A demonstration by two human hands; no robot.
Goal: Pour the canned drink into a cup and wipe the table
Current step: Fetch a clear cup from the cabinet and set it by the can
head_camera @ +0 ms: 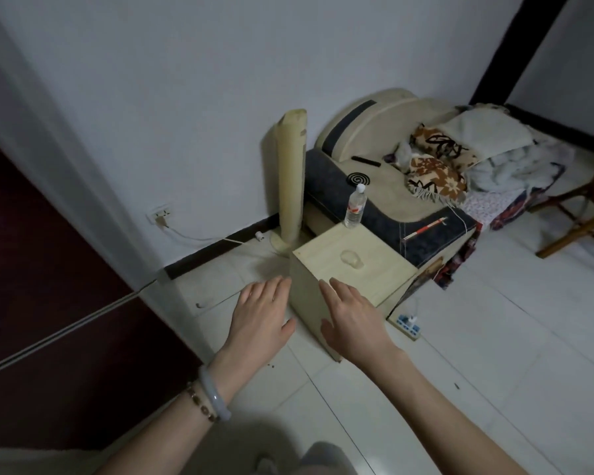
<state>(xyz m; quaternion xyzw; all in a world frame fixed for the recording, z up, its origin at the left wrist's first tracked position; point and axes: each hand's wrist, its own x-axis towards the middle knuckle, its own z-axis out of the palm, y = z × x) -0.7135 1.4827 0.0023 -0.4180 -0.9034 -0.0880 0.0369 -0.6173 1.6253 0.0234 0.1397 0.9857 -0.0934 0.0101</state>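
Pouring had not begun: left hand and right hand hovered empty, fingers straight and slightly spread, by the mid-frame table; no can or cup showed, so fetching them probably came next

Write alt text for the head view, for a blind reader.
A person's left hand and right hand, both open, reach toward a pale wooden table. A clear bottle stands at its far edge, a whitish lump near the middle; a sofa is behind.
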